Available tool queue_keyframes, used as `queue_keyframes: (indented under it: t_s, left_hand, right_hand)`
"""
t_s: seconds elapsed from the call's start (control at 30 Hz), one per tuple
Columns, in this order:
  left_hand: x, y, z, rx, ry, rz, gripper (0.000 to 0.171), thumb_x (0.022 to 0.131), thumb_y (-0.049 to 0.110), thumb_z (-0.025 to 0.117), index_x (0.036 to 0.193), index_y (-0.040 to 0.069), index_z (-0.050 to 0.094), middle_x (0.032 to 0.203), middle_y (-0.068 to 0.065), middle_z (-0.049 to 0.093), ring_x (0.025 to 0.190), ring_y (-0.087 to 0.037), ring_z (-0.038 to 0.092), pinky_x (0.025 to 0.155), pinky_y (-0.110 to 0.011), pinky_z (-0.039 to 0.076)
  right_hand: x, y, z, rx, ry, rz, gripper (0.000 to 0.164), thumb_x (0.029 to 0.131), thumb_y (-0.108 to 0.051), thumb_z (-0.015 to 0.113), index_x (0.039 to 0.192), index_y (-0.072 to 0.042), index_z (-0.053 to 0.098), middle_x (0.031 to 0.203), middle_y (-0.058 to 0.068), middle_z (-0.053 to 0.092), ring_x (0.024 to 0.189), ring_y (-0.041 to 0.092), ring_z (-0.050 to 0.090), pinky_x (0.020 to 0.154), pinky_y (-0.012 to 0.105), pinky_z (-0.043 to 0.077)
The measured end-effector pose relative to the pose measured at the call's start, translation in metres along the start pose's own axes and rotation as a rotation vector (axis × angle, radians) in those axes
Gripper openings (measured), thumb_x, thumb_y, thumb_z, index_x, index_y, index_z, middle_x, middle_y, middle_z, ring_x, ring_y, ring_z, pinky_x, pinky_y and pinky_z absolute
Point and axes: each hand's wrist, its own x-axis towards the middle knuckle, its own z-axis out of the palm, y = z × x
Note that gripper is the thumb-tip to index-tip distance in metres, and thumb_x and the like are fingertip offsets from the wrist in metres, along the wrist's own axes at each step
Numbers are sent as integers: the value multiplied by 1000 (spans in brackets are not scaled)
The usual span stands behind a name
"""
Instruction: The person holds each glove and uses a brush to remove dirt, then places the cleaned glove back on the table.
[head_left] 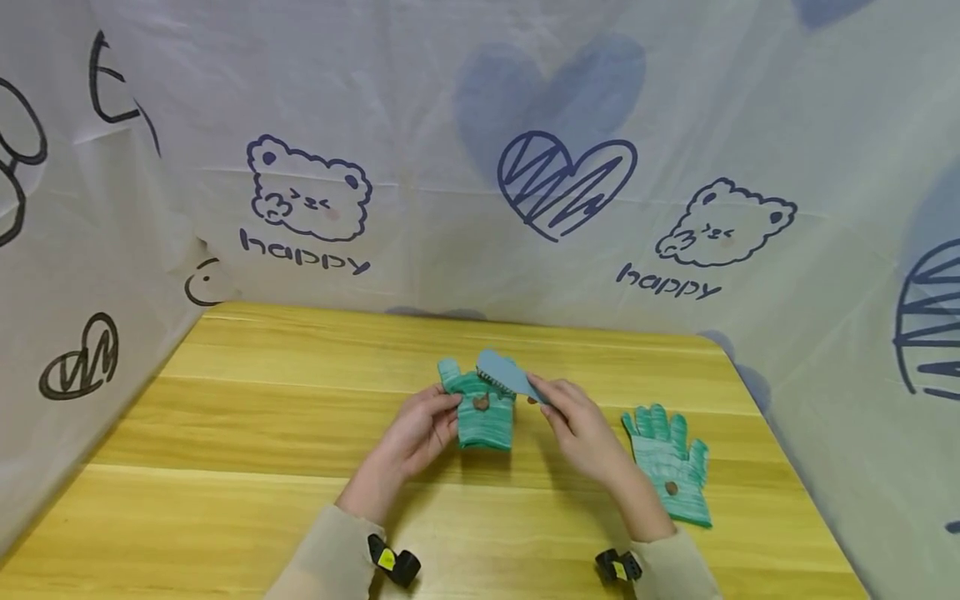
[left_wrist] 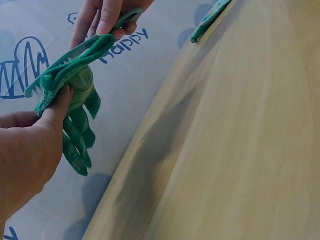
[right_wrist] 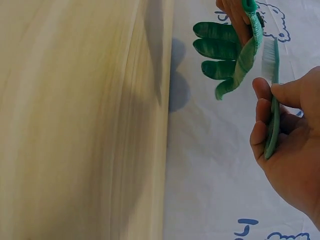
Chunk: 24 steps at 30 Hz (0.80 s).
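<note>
Pinching one glove (head_left: 485, 429) above the table (head_left: 262, 425), the left hand (head_left: 418, 429) could let it twist or slip if the brush (head_left: 501, 369), gripped by the right hand (head_left: 581, 427), drags too hard across it.

Held glove (head_left: 486, 432) streaked in green and paler green, marked with a brown spot (head_left: 481, 402); second glove (head_left: 660, 457) marked alike. Brush (head_left: 508, 376) coloured blue-grey; bristles (right_wrist: 270, 61), whitish. Table (head_left: 262, 417) grained in yellow. White cloth (head_left: 420, 100) printed with dark-blue hearts (head_left: 567, 185) and bears (head_left: 311, 190).
</note>
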Motion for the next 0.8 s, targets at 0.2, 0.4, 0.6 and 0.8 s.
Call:
queue_keyframes:
  t_s: [0.2,0.4,0.6,0.8]
  left_hand:
    - [0,-1,0,3,-10,8,16,109,-5,32,122,0,42,106,-8,59,96,-13,66,83,-24,58]
    - [-1,-3,0,-60,-39,-1,16,113,9,34,113,4,49,98,-4,64,90,-13,67,76,-24,58]
    - [-1,-8,0,-38,-16,1,20,115,15,34,115,4,51,99,-4,66,90,-12,69,77,-24,59]
    - [1,-11,-1,37,-5,22,18,115,12,32,122,2,46,103,-3,68,96,-10,69,84,-23,59]
  right_hand:
    - [1,0,1,5,-24,1,47,106,3,54,152,-7,52,126,11,66,115,28,60,85,45,54]
    - [0,0,3,-18,-47,11,47,105,4,54,152,-6,53,123,9,66,117,29,59,89,46,55]
    - [-1,0,3,-55,-52,-13,50,104,5,57,152,-7,53,121,8,65,113,26,59,85,42,54]
    - [-1,0,1,-75,-48,-22,50,104,5,57,152,-7,53,122,8,65,111,25,59,83,41,53]
